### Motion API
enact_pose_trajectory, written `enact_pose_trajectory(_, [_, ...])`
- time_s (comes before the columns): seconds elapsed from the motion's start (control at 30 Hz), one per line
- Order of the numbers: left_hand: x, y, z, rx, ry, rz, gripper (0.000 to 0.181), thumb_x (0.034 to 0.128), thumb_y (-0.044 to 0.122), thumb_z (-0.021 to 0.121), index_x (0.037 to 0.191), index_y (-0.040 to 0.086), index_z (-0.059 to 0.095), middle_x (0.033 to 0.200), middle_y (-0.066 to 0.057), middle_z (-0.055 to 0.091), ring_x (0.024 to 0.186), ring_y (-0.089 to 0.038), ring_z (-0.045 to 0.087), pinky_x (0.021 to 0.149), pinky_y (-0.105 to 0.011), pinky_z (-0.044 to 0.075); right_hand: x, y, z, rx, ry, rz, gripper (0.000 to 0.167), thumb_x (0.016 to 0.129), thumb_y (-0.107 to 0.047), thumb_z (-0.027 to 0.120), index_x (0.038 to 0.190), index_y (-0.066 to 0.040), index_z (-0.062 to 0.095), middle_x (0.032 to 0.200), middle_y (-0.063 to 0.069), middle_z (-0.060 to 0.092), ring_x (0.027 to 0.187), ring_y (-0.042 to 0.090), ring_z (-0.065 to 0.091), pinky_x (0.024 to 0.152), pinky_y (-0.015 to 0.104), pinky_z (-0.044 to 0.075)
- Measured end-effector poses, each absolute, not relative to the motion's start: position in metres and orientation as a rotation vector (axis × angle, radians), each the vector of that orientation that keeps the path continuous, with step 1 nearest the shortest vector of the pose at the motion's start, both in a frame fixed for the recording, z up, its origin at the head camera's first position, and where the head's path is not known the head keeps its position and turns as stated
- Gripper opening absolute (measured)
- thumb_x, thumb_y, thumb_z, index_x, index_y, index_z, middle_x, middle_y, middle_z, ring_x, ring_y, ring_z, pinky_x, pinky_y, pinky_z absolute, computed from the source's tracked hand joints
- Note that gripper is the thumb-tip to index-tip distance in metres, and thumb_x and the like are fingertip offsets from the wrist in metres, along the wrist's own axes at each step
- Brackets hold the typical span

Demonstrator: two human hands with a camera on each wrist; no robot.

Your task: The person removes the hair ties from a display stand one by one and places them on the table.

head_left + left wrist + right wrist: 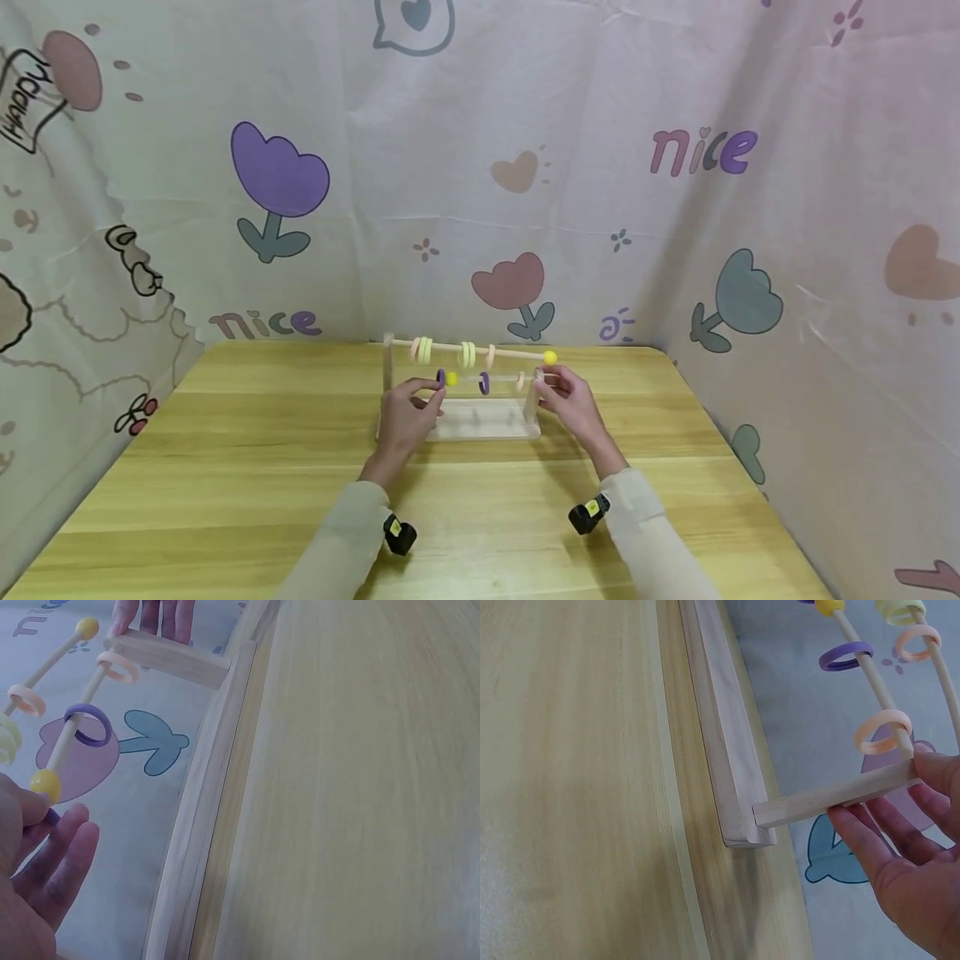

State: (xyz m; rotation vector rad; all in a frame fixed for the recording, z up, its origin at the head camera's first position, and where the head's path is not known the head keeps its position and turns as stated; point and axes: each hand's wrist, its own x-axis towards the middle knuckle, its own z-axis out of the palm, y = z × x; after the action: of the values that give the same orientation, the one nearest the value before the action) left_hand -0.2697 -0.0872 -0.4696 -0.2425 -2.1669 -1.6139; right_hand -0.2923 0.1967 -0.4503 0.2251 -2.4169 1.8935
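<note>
A wooden rack (487,421) with two rods stands on the table. Between thumb and fingers my left hand (405,421) pinches a purple ring (441,379), just beside the yellow ball (452,378) that tips the lower rod. Another purple ring (88,725) and a peach ring (883,730) hang on that rod. My right hand (573,404) grips the top of the rack's right post (840,793), its thumb by the rod's end. In the left wrist view the pinched ring is mostly hidden by fingers.
Above and behind, the upper rod (513,353) carries pale green rings (468,354) and peach rings, with a yellow ball (550,357) at its right end. The left post (387,367) stands beyond my left hand. A printed cloth (420,167) hangs behind the wooden table (480,508).
</note>
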Motion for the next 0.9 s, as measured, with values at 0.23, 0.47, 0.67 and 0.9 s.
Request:
enact_pose_trajectory(0.23, [-0.264,-0.095,-0.466,-0.348,-2.130,-1.515,0.008,0.0897,0.002,0.077,0.098,0.001,0.078,0.098,-0.015,0.078,0.058,-0.025,0.072,0.049,-0.021,0.054,-0.292,0.198,-0.448,0.203,-2.402,1.899,0.040,0.104,-0.014,0.063,0.141,0.001,0.055,0.131,0.030,0.062,0.119,0.040,0.065,0.096,0.044,0.060])
enact_pose_trajectory(0.47, [-0.254,-0.105,-0.466,-0.530,-2.123,-1.348,0.009,0.0891,-0.004,0.076,0.096,0.001,0.078,0.094,-0.010,0.075,0.059,-0.015,0.069,0.054,-0.023,0.058,-0.293,0.198,-0.451,0.187,-2.388,1.891,0.041,0.104,-0.015,0.063,0.141,-0.001,0.055,0.129,0.028,0.062,0.116,0.036,0.065,0.092,0.039,0.062])
enact_pose_trajectory(0.67, [-0.243,-0.117,-0.471,-0.598,-2.213,-1.171,0.013,0.0862,-0.004,0.079,0.096,0.004,0.079,0.093,-0.007,0.074,0.070,-0.013,0.068,0.060,-0.021,0.058,-0.294,0.197,-0.453,0.191,-2.396,1.902,0.041,0.104,-0.015,0.062,0.142,-0.001,0.055,0.130,0.028,0.062,0.116,0.036,0.066,0.094,0.041,0.061])
enact_pose_trajectory(0.9, [-0.232,-0.139,-0.472,-0.594,-2.322,-1.063,0.014,0.0861,-0.002,0.079,0.096,0.008,0.080,0.092,-0.003,0.073,0.074,-0.011,0.064,0.062,-0.020,0.056,-0.294,0.195,-0.454,0.184,-2.416,1.899,0.040,0.104,-0.017,0.062,0.141,-0.003,0.055,0.130,0.027,0.062,0.118,0.037,0.065,0.095,0.042,0.061])
